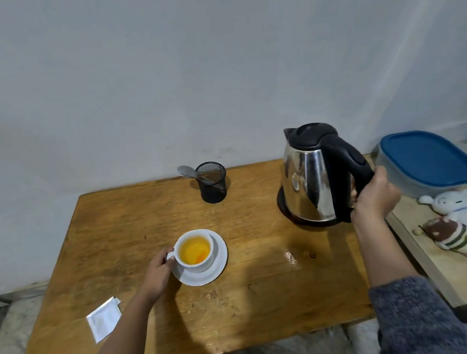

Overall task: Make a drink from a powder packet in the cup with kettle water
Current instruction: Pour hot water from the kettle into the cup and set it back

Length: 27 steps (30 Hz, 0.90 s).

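Note:
A white cup (195, 250) holding orange-yellow liquid stands on a white saucer (220, 265) near the middle of the wooden table (264, 287). My left hand (157, 273) grips the cup's handle on its left side. A steel kettle (311, 175) with a black lid and handle stands upright on its black base at the right rear. My right hand (375, 195) is wrapped around the kettle's handle. A torn white powder packet (103, 319) lies flat at the table's front left.
A black mesh holder (212, 182) with a spoon (188, 171) sticking out stands at the back centre. Right of the table, a lower surface carries a blue-lidded plastic container (428, 159) and several soft toys (456, 219). A grey wall is behind.

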Each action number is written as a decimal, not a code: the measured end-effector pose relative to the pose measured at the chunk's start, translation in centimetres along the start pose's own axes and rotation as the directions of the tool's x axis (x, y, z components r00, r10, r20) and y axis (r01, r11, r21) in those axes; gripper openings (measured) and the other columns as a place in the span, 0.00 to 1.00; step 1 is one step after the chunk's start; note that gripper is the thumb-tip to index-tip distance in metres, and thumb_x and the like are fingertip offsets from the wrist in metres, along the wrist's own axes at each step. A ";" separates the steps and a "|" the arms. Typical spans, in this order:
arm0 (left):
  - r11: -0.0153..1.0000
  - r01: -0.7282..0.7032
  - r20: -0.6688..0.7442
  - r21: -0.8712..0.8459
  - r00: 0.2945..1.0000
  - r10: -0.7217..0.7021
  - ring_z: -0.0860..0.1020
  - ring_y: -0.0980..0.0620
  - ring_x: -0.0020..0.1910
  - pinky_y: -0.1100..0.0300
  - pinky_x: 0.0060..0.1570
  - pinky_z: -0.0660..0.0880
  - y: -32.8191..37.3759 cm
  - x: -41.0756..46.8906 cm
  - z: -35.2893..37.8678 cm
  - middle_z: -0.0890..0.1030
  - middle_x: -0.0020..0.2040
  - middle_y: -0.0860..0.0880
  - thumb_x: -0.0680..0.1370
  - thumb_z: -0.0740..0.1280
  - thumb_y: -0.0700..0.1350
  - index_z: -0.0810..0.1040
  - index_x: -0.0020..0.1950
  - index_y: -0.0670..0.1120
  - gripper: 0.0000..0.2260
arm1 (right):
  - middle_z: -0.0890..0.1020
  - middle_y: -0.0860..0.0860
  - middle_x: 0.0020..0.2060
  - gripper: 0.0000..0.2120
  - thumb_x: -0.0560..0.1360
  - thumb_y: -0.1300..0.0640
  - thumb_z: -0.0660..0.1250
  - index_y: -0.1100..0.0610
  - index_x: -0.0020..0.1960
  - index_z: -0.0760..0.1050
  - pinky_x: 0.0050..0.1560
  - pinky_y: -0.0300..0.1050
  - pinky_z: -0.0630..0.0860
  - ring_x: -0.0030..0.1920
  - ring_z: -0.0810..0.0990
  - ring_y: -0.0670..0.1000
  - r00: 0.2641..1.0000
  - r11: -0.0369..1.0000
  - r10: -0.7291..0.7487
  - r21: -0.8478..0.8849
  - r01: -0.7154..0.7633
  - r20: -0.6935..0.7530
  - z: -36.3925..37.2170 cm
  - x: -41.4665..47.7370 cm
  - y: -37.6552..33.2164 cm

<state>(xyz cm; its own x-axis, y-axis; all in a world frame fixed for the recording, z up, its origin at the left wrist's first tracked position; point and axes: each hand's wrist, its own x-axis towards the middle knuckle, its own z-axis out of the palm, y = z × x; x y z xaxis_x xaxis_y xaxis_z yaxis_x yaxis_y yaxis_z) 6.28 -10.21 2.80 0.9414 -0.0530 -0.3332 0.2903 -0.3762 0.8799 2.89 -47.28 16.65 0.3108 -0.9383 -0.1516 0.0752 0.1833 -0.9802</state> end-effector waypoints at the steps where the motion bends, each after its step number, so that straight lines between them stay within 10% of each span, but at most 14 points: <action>1: 1.000 -0.001 -0.004 0.002 1.000 0.001 0.73 0.48 0.47 0.58 0.44 0.70 0.1 0.0 0.0 0.77 0.47 0.45 0.79 0.59 0.38 0.75 0.51 0.45 0.06 | 0.70 0.48 0.25 0.15 0.73 0.55 0.61 0.52 0.28 0.68 0.30 0.44 0.65 0.26 0.69 0.46 1.000 1.000 0.005 0.024 -0.004 -0.015 0.2 0.5 0.0; 8: 0.999 0.025 -0.027 0.042 0.999 -0.024 0.74 0.49 0.46 0.56 0.44 0.70 0.4 -0.2 0.4 0.77 0.47 0.46 0.79 0.58 0.40 0.75 0.53 0.44 0.06 | 0.68 0.48 0.26 0.18 0.76 0.61 0.59 0.54 0.28 0.64 0.21 0.30 0.64 0.17 0.68 0.37 0.999 0.987 0.007 0.158 -0.001 -0.037 1.0 2.9 1.0; 27: 1.000 0.011 -0.045 0.012 0.999 -0.011 0.74 0.52 0.47 0.61 0.46 0.70 0.0 -0.3 0.7 0.78 0.51 0.45 0.80 0.58 0.39 0.75 0.55 0.44 0.08 | 0.74 0.52 0.30 0.09 0.72 0.53 0.58 0.55 0.35 0.71 0.28 0.41 0.64 0.28 0.70 0.47 0.982 0.963 0.189 0.193 -0.187 0.007 1.0 6.7 6.6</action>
<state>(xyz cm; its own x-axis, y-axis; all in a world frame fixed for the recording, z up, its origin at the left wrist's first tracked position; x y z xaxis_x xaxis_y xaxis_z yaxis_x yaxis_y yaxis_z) 5.84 -10.87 2.63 0.9450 -0.0073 -0.3271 0.2988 -0.3880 0.8719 6.37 -52.04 9.25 0.3259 -0.8847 -0.3332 0.1975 0.4084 -0.8912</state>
